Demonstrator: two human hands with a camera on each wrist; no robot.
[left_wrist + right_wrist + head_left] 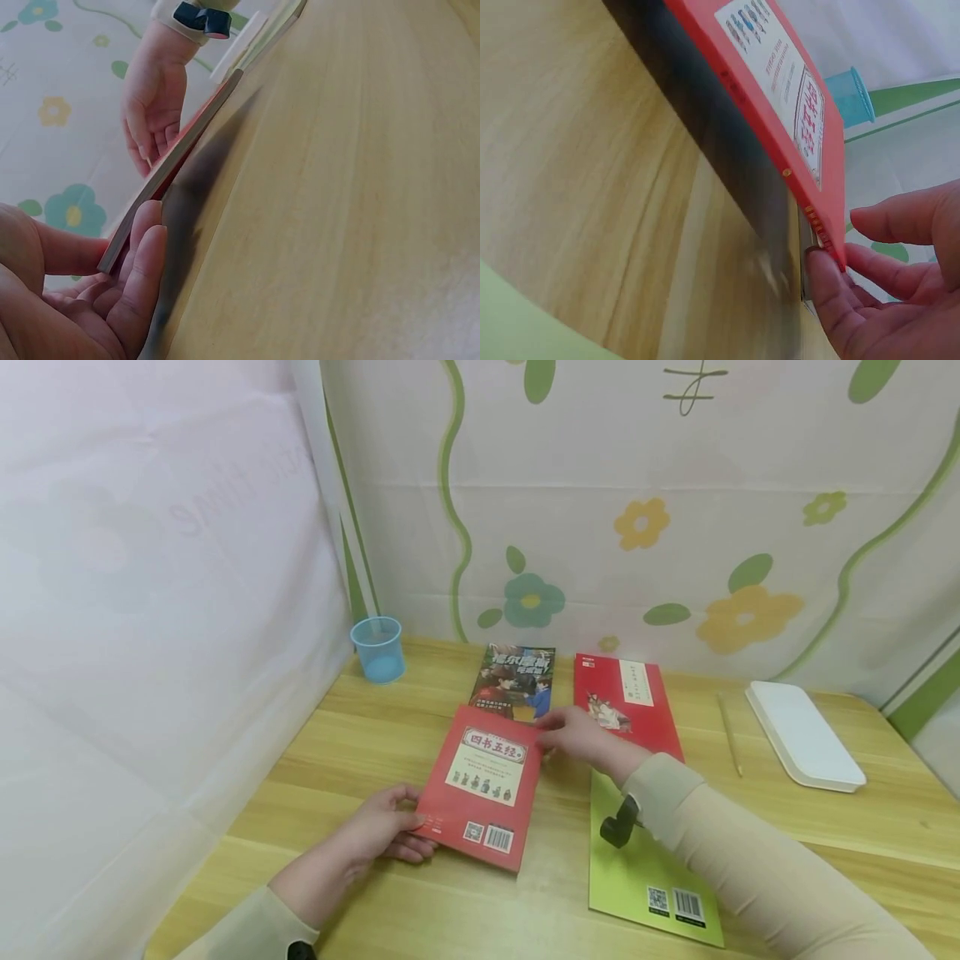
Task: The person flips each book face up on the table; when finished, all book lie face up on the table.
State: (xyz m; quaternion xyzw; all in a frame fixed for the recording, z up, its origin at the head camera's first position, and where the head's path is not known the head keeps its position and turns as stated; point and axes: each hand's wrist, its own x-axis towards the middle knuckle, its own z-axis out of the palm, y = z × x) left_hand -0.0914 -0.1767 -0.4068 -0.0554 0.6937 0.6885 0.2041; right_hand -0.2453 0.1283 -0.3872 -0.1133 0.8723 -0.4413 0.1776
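A thin red book (438, 802) with a cream panel and barcode is tilted above the wooden table, its shadow falling beneath it. My left hand (386, 827) grips its near left corner, thumb on the cover and fingers underneath, as the left wrist view shows. At the far right corner is my right hand (581, 735); in the right wrist view its fingertips (825, 266) pinch that corner by the edges. Just beyond lies a dark comic-style book (517, 681), partly covered by the red book in the head view.
A second red book (660, 718) and a yellow-green book (622, 877) lie to the right, partly hidden by my right arm. Farther right are a thin stick (729, 735) and a white case (806, 735). A blue cup (378, 652) stands at the back left.
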